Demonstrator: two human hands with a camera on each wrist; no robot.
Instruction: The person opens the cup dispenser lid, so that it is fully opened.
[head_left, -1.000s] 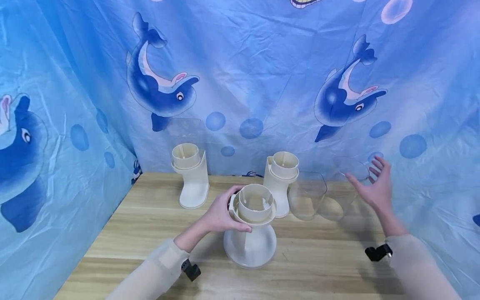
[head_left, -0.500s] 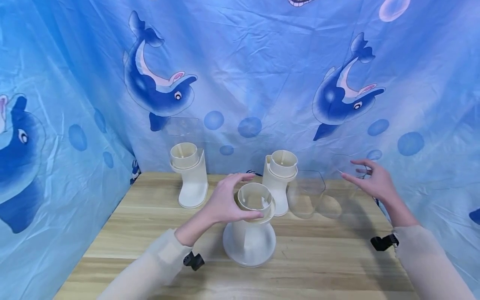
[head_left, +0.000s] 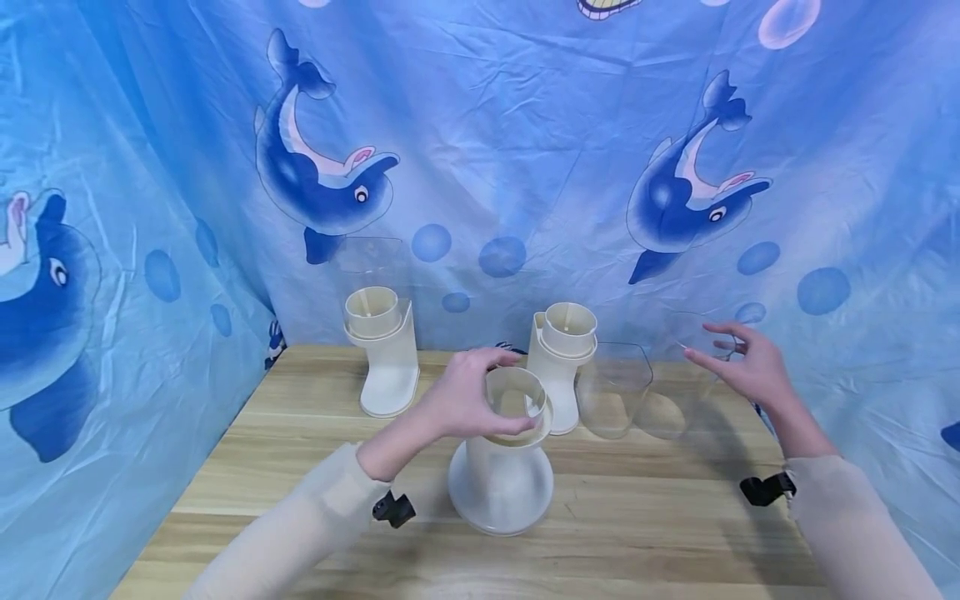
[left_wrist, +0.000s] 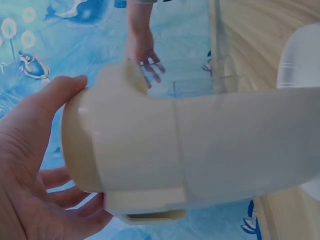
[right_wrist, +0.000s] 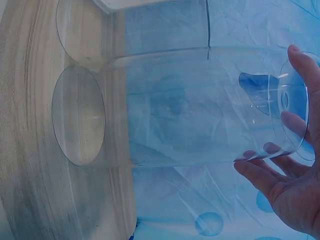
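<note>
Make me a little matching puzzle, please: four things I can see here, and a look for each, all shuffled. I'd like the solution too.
Things:
1. Front white stand
2. Rightmost clear container
3. Curtain
4. Tabletop

Looks:
a. Blue, printed with dolphins
b. Light brown, with streaky wood grain
c. Off-white, with a round top
d. See-through, showing what lies behind it

Right pairs: 1-c, 2-d, 3-a, 4-b.
</note>
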